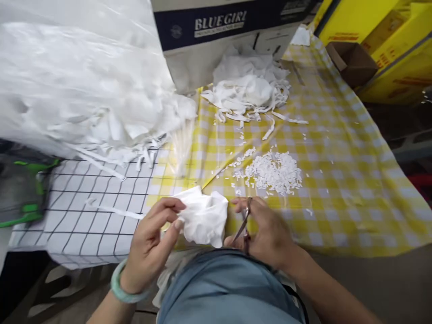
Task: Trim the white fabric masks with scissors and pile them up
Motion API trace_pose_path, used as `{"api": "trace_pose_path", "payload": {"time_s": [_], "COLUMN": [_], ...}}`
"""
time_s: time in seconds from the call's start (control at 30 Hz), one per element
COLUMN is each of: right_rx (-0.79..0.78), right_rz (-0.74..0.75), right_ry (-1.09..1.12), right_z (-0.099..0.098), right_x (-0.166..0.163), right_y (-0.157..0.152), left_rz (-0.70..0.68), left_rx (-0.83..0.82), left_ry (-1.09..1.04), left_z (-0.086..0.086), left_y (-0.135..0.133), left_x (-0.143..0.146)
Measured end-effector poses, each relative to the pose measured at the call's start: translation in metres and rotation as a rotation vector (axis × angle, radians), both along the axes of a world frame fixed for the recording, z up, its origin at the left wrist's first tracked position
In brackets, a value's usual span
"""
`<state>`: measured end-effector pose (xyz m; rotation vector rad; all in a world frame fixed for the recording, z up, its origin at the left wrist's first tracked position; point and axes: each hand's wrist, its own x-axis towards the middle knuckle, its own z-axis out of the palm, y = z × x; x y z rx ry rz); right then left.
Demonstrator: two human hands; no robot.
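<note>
My left hand (pixel 158 234), with a pale green bangle on its wrist, pinches the left edge of a crumpled piece of white fabric (pixel 204 218) near the table's front edge. A narrow white strap (pixel 118 210) trails leftward beside that hand. In my right hand (pixel 265 227) is a small pair of scissors (pixel 245 222), its fingers in the handle loops. The scissors are just right of the fabric and look apart from it. Beyond them lies a heap of small white clippings (pixel 276 171).
A large clear bag of white strapped pieces (pixel 84 90) fills the left. Another pile of white fabric pieces (pixel 251 87) lies before a cardboard box (pixel 229 45) at the back. Yellow packages (pixel 398 63) and a small brown box (pixel 351 63) are at the far right.
</note>
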<state>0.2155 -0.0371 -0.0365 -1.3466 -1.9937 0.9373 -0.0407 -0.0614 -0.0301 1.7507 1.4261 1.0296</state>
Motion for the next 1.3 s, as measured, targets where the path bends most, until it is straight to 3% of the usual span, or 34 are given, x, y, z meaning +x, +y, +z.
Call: {"api": "trace_pose_path", "payload": {"time_s": [0.1, 0.23, 0.3, 0.37, 0.47, 0.6, 0.67, 0.73, 0.8, 0.87, 0.93, 1.03, 1.1, 1.2, 1.3], "right_rx": [0.107, 0.016, -0.085, -0.163, -0.143, 0.141, 0.299, 0.411, 0.406, 0.348, 0.253, 0.062, -0.014, -0.039, -0.076], "right_rz": [0.192, 0.356, 0.34, 0.254, 0.13, -0.085, -0.246, -0.397, -0.473, -0.478, -0.393, -0.169, -0.099, -0.084, -0.088], "right_ry": [-0.008, -0.068, 0.091, 0.323, 0.575, 0.563, 0.486, 0.32, 0.167, 0.107, 0.079, 0.038, 0.017, 0.034, 0.184], "right_z": [-0.011, -0.013, 0.001, 0.025, 0.071, 0.132, 0.154, 0.165, 0.16, 0.139, 0.105, 0.053, 0.027, 0.003, -0.01], "right_x": [-0.042, -0.092, -0.102, -0.102, -0.087, -0.061, -0.046, -0.029, -0.01, 0.002, 0.004, -0.013, -0.026, -0.044, -0.057], "right_y": [0.001, 0.005, 0.013, 0.028, 0.072, 0.174, 0.233, 0.283, 0.311, 0.313, 0.29, 0.228, 0.186, 0.144, 0.128], "left_rz": [0.082, -0.067, -0.122, -0.129, -0.062, 0.028, 0.057, 0.03, 0.008, -0.011, -0.035, -0.034, 0.007, 0.07, 0.128], "left_rx": [-0.002, -0.058, 0.036, 0.151, 0.314, 0.444, 0.462, 0.44, 0.392, 0.337, 0.268, 0.153, 0.112, 0.099, 0.086], "left_ry": [0.285, 0.338, 0.263, 0.185, 0.121, 0.031, -0.085, -0.098, -0.089, -0.082, -0.082, -0.083, -0.067, -0.024, 0.046], "left_z": [-0.011, -0.021, -0.009, 0.016, 0.07, 0.14, 0.162, 0.171, 0.161, 0.134, 0.096, 0.039, 0.012, -0.009, -0.01], "left_y": [-0.021, -0.025, -0.012, 0.012, 0.072, 0.193, 0.255, 0.302, 0.323, 0.319, 0.296, 0.247, 0.214, 0.173, 0.145], "left_x": [-0.031, -0.033, -0.028, -0.023, -0.006, 0.037, 0.06, 0.077, 0.089, 0.096, 0.101, 0.108, 0.111, 0.105, 0.072]}}
